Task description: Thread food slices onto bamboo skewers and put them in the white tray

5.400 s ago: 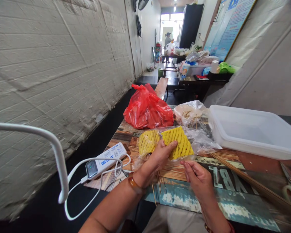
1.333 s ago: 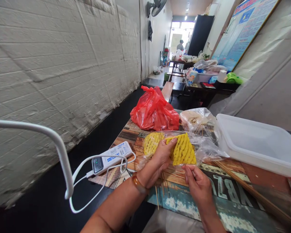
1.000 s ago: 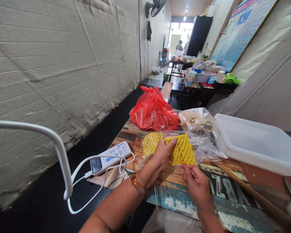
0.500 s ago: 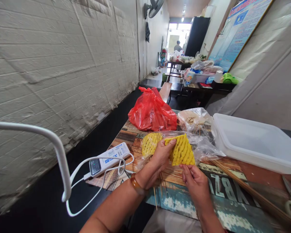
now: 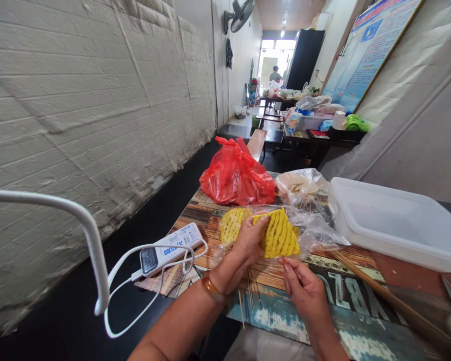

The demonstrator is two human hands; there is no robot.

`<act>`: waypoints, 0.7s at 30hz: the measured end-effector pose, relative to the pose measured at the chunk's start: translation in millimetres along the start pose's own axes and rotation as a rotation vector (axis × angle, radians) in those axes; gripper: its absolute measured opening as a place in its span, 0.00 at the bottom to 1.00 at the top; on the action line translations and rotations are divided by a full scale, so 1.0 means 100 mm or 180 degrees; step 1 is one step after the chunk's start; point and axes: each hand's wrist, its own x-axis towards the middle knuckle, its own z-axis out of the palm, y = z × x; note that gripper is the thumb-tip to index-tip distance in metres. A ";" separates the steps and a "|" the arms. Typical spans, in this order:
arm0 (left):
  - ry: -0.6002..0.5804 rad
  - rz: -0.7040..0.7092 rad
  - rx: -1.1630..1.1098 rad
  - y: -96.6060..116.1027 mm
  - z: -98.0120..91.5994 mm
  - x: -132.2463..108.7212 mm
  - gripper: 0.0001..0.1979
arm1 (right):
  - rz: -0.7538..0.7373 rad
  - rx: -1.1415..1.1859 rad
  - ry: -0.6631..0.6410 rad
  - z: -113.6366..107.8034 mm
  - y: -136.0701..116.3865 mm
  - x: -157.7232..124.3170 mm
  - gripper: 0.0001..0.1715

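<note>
My left hand [image 5: 250, 235] is closed on a flat yellow slab with slanting slits [image 5: 281, 233], gripping its upper left corner between thumb and fingers. At the slab's lower edge, my right hand [image 5: 304, 281] is closed in a pinch; whatever its fingertips hold is too small to make out. Behind the left hand, more slit yellow slabs [image 5: 231, 224] lie in a clear plastic bag [image 5: 315, 228]. Thin wooden skewers [image 5: 241, 306] stick out below the left hand toward the table's near edge.
A red plastic bag [image 5: 236, 175] stands behind the slabs, beside a clear bag of pale skewered pieces [image 5: 296, 183]. On the right are a white tub [image 5: 394, 188] and a bundle of bamboo skewers [image 5: 376, 286]. A power bank [image 5: 171, 248] with a white cable lies left.
The yellow slab has shifted slightly left and tilted a little in my left hand. My right hand stays at its lower edge, its fingertips slightly lower.
</note>
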 end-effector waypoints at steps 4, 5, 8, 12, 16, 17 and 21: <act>-0.0007 0.0051 -0.0032 0.00 0.00 0.00 0.16 | -0.0262 -0.0254 0.0257 -0.01 0.00 0.00 0.20; -0.0023 0.0056 -0.0035 0.00 0.00 0.00 0.16 | -0.0322 -0.0294 0.0322 -0.01 0.00 0.01 0.19; -0.0036 0.0072 -0.0017 -0.01 0.00 0.00 0.16 | -0.0317 -0.0345 0.0327 -0.01 -0.01 0.01 0.18; -0.0051 0.0051 0.0057 0.01 0.00 0.00 0.17 | -0.0149 -0.0252 0.0169 0.01 -0.02 0.02 0.21; 0.0017 0.0154 0.0110 0.01 0.00 0.00 0.16 | -0.0021 -0.0189 0.0025 0.01 -0.01 0.02 0.22; 0.0027 0.0173 0.0121 0.01 0.00 0.00 0.16 | -0.0004 -0.0223 0.0002 0.01 0.00 0.01 0.22; 0.0042 0.0172 0.0175 -0.03 -0.02 0.02 0.16 | -0.0034 -0.0386 -0.0071 0.00 -0.01 0.00 0.20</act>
